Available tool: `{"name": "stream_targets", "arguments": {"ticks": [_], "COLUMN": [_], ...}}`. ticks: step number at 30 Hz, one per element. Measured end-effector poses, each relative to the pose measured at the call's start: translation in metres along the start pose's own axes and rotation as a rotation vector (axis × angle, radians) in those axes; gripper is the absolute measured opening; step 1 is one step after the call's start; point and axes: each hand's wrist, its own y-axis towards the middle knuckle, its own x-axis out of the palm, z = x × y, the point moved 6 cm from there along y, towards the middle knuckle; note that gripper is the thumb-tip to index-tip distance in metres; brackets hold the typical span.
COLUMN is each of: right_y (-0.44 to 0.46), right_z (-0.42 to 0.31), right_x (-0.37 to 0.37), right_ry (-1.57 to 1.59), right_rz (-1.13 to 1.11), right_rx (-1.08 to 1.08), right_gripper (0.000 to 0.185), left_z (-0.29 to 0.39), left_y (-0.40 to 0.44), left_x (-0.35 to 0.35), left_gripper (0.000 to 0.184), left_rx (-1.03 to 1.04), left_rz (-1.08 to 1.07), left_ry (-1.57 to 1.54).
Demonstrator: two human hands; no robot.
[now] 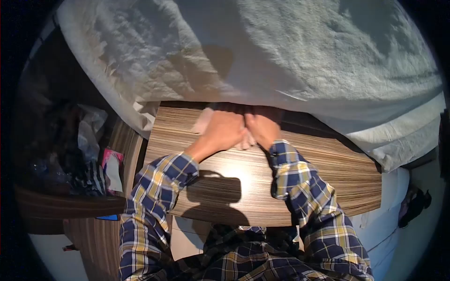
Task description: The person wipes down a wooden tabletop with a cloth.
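1. White, crinkled fabric drape, far side.
2. Glossy, brown-streaked wood-grain tabletop.
3. Left hand and right hand, together; I cannot tell their grip.
4. Pale pink, crumpled cloth lies beneath both, on the tabletop.

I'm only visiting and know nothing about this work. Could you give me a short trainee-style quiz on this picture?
1. True or false: the left grip and the right grip are far apart.
2. The wooden top shows: A) dots; B) stripes; C) checks.
3. What pinkish thing shows beside the left grip?

Key:
1. False; they are close side by side.
2. B.
3. A cloth, on the wooden top.
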Motion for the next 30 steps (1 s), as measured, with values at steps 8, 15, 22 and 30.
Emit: {"name": "stream_targets", "arguments": {"ticks": [8, 15, 22, 30], "right_y": [0.011, -0.042, -0.044, -0.012], "right_z": [-0.11, -0.127, -0.072, 0.076], "right_x": [0.042, 0.026, -0.008, -0.058], "right_ry": [0.333, 0.335, 0.405, 0.489], "right_rz": [-0.257, -0.063, -0.265, -0.602], "right_rx": [-0.205, -0.665, -0.758, -0.529], "right_gripper": [0.038, 0.061, 0.072, 0.056], "left_z": [-0.043, 0.01, 0.054, 0.131], "left_y": [-0.077, -0.129, -0.104, 0.037], "left_x": [-0.065, -0.054, -0.025, 0.008], "left_gripper": [0.042, 0.064, 0.072, 0.039], "left_rx": [-0.398, -0.496, -0.477, -0.169], "left_rz": [0.108, 0.013, -0.028, 0.137], "left_ry": [0.253, 0.333, 0.301, 0.281]}}
